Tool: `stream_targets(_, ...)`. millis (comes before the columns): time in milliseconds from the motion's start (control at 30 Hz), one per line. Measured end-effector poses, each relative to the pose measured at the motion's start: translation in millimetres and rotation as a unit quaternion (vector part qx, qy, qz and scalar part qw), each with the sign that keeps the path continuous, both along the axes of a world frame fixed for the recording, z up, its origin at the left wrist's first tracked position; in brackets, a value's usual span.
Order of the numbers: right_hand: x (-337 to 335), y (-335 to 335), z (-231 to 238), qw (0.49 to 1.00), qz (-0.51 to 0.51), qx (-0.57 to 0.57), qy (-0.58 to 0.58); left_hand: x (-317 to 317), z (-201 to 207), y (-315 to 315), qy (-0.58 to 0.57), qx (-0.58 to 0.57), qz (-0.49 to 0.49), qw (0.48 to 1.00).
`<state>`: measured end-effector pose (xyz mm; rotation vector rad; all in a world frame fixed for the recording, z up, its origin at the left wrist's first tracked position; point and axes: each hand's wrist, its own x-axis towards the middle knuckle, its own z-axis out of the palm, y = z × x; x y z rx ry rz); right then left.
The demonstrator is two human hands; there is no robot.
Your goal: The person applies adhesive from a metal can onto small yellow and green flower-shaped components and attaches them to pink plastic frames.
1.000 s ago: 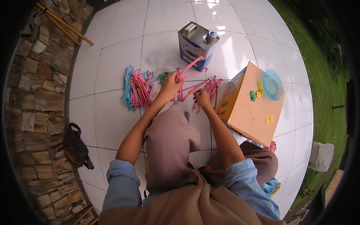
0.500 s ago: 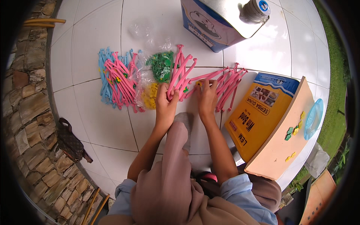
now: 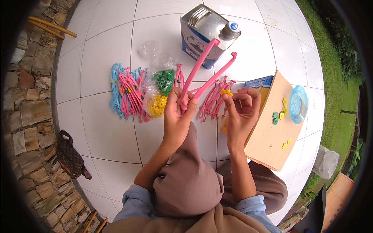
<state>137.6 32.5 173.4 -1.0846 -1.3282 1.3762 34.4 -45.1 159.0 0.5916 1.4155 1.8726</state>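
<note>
My left hand point(image 3: 176, 112) is closed round the lower end of a pink plastic strip point(image 3: 200, 64), folded into a V with its two knobbed ends pointing up and away. To its right, my right hand point(image 3: 243, 116) pinches a small yellow plastic flower point(image 3: 226, 93) between thumb and fingertips, apart from the strip. Behind and between the hands lies a pile of pink strips point(image 3: 215, 101). Left of my left hand are clear plastic bags of yellow flowers point(image 3: 157, 106) and green pieces point(image 3: 165, 80). Farther left, pink strips point(image 3: 130, 95) with small flowers on them overlap blue strips point(image 3: 115, 91).
A blue-and-white metal can point(image 3: 204, 46) stands at the back. At the right, a pale board point(image 3: 268, 134) leaning over a yellow-and-blue container point(image 3: 258, 82) carries loose flowers and a blue dish point(image 3: 298, 105). A brown bag point(image 3: 70, 155) lies by the stone wall point(image 3: 29, 128).
Both hands have lifted toward me, the left with the pink strip. My right hand has moved right, away from the pink pile, with the yellow flower pinched in it. The view has shifted.
</note>
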Motion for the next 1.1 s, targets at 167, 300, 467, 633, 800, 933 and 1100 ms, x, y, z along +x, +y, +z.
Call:
stream_targets(167, 47, -10, 105, 0.987, 0.019, 0.161, 0.004, 25, 89, 4, 0.038, 0.102, -0.098, 0.989)
stream_targets(300, 85, -18, 165, 0.968, 0.017, 0.251, -0.002, 55, 153, 12, 0.077, 0.172, -0.137, 0.972)
stream_targets(467, 118, -25, 179, 0.924, 0.029, 0.379, 0.031, 84, 180, 17, 0.155, 0.197, -0.147, 0.957)
stream_targets(633, 144, -33, 158, 0.919, 0.033, 0.392, 0.012, 110, 184, 10, 0.193, 0.188, -0.233, 0.934)
stream_targets(800, 160, -27, 151, 0.902, 0.019, 0.432, 0.0, 114, 177, 12, 0.19, 0.189, -0.283, 0.921)
stream_targets(933, 174, -22, 153, 0.887, 0.036, 0.458, -0.038, 118, 171, 17, 0.225, 0.16, -0.283, 0.919)
stream_targets(1100, 186, -22, 160, 0.941, 0.091, 0.326, -0.023, 104, 164, 28, 0.511, 0.307, -0.157, 0.787)
